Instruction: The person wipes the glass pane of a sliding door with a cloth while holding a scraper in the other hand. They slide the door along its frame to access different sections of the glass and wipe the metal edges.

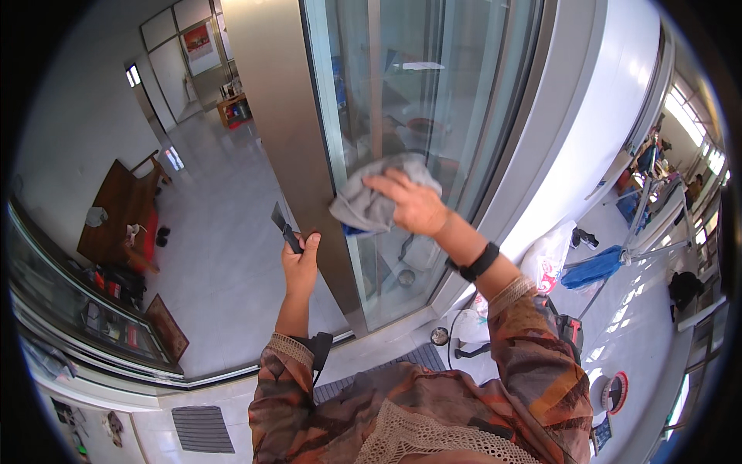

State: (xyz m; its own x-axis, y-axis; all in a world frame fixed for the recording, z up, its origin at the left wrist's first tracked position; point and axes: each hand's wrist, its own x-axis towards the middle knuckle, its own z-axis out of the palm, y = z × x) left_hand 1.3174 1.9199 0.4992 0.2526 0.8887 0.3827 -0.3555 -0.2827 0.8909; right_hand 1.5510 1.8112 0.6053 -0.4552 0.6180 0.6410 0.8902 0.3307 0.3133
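Note:
My right hand (414, 203) presses a bunched grey cloth (371, 194) against the glass pane (400, 296) of a sliding door. A bit of blue shows under the cloth's lower edge. The cloth covers part of the pane beside the wide metal door frame (290, 116). Lower and to the left, my left hand (299, 264) grips the black handle of a scraper (284, 227). Its flat blade points up and away from me, next to the metal frame. My left thumb lies close to the frame's edge; whether it touches cannot be told.
Through the doorway on the left stand a wooden bench (110, 214) and a small cabinet (235, 110). A floor track (220, 377) crosses below. To the right are a white plastic bag (548, 255), a folding drying rack (643, 252) and a bucket (614, 392). A small bowl (439, 336) sits near the sill.

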